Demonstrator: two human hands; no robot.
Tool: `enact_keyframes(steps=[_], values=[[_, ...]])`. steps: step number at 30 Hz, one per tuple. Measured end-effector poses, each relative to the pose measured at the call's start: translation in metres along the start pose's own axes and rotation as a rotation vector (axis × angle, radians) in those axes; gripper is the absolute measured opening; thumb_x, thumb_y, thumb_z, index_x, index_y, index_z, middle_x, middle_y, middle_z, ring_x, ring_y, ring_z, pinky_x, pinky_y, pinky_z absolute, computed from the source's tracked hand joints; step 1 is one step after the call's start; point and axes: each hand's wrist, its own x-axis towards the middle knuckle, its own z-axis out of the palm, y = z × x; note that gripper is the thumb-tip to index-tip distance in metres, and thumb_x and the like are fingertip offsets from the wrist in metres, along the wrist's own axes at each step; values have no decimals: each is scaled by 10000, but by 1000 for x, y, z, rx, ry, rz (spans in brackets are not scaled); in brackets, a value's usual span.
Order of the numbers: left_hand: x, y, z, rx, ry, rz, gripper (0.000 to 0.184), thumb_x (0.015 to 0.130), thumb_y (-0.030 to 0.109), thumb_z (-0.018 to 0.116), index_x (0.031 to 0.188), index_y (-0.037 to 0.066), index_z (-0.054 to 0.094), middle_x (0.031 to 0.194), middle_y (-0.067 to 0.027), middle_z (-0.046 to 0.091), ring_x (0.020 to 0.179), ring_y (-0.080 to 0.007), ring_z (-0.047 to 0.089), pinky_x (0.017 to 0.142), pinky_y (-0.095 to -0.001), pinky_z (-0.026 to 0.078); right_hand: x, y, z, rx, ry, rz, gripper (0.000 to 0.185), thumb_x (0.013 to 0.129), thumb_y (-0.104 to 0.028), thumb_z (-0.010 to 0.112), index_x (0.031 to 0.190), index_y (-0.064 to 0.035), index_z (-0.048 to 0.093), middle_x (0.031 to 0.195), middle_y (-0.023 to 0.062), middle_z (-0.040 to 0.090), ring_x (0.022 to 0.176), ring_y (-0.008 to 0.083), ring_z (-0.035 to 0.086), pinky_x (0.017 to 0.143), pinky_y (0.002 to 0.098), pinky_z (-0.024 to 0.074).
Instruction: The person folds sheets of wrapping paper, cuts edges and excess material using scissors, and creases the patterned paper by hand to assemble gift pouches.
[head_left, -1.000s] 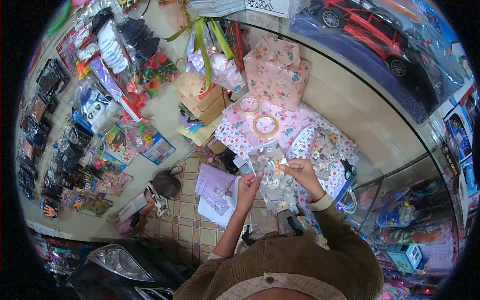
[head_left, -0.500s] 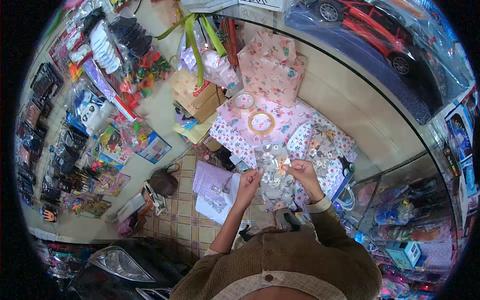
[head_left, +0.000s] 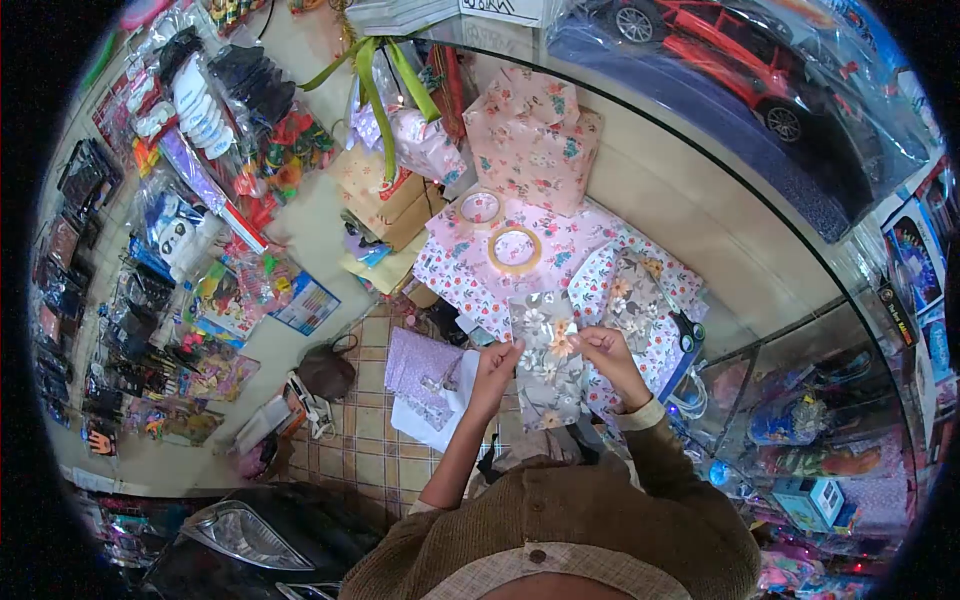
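Between my two hands is a piece of grey floral wrapping paper [head_left: 548,385], patterned with white and orange flowers. My left hand [head_left: 492,372] pinches its left edge, fingers curled. My right hand [head_left: 612,360] is closed at the upper right edge, with thumb and forefinger together and a small whitish bit by the fingertips that I cannot make out. Just beyond lies pink floral wrapping paper [head_left: 575,240], bearing a yellowish tape roll [head_left: 515,271] and a smaller tape roll [head_left: 462,208]. More grey floral paper [head_left: 640,300] lies beside my right hand.
Dark scissors [head_left: 688,333] lie at the right of the papers. A pink floral gift bag [head_left: 535,140] stands behind, beside a brown paper bag [head_left: 400,215]. Lilac wrapping [head_left: 415,365] lies left of my arm. A curved glass counter edge [head_left: 700,140] runs along the right.
The grey floral paper has tilted to show more of its face, and its lower end sits slightly lower. Both hands keep their grip. The whole view has shifted a little.
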Motion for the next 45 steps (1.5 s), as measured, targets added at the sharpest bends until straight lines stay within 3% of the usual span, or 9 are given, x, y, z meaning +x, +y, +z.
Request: enact_keyframes(steps=[7, 14, 17, 26, 29, 32, 37, 39, 45], values=[[-15, 26, 12, -11, 3, -4, 362, 925, 240, 522, 616, 76, 432, 624, 111, 323, 590, -11, 261, 523, -224, 206, -8, -7, -12, -47, -59, 22, 213, 877, -171, 599, 970, 16, 638, 804, 10, 630, 661, 56, 561, 604, 190, 444], [-12, 16, 1, 65, 6, 49, 372, 931, 242, 515, 611, 85, 408, 625, 117, 292, 595, -3, 248, 512, -224, 197, 5, -28, -19, -115, -235, 156, 208, 851, -162, 630, 958, 17, 635, 820, 50, 645, 710, 91, 611, 621, 210, 484], [-9, 13, -5, 39, -9, 62, 364, 939, 257, 500, 627, 84, 427, 632, 117, 299, 595, -3, 248, 509, -222, 196, 8, -33, -12, -88, -263, 93, 198, 848, -165, 635, 929, 15, 639, 806, 46, 647, 707, 94, 621, 609, 205, 480], [15, 23, 5, 88, -40, 115, 355, 953, 273, 466, 678, 49, 489, 624, 108, 326, 587, -7, 274, 503, -212, 227, -5, -57, -5, -112, -70, 113, 161, 843, -126, 638, 898, 25, 642, 781, 43, 641, 690, 99, 621, 616, 208, 478], [18, 30, 4, 27, -66, 116, 360, 952, 263, 465, 674, 35, 486, 624, 100, 335, 594, -11, 284, 502, -218, 236, 5, -36, -12, -87, -97, 58, 168, 840, -125, 642, 899, 33, 635, 780, 56, 649, 678, 108, 629, 618, 210, 480], [6, 42, -13, 167, 11, 79, 367, 950, 261, 470, 670, 24, 482, 626, 101, 340, 595, -15, 284, 501, -221, 238, 12, -31, 4, -76, -151, 57, 143, 852, -128, 629, 856, 15, 638, 740, 47, 651, 656, 94, 617, 597, 197, 471], [0, 26, -40, 113, 49, 130, 388, 957, 294, 444, 831, -37, 602, 710, 41, 539, 681, -34, 439, 621, -212, 383, 18, -25, 32, -93, -213, 99, 164, 850, -150, 634, 881, 10, 622, 769, 45, 644, 667, 108, 634, 571, 200, 455], [-3, 37, -42, 95, 43, 113, 388, 956, 295, 446, 835, -37, 606, 715, 41, 546, 681, -32, 442, 618, -211, 382, 18, -16, 38, -71, -189, 45, 175, 849, -163, 637, 872, 8, 612, 766, 37, 636, 668, 113, 644, 536, 189, 426], [8, 28, -58, 148, -13, 95, 376, 954, 291, 452, 767, -16, 563, 659, 73, 451, 628, -24, 368, 552, -210, 319, 15, 2, 44, -18, -136, 63, 183, 849, -160, 638, 870, 18, 598, 775, 49, 633, 669, 128, 643, 593, 214, 486]])
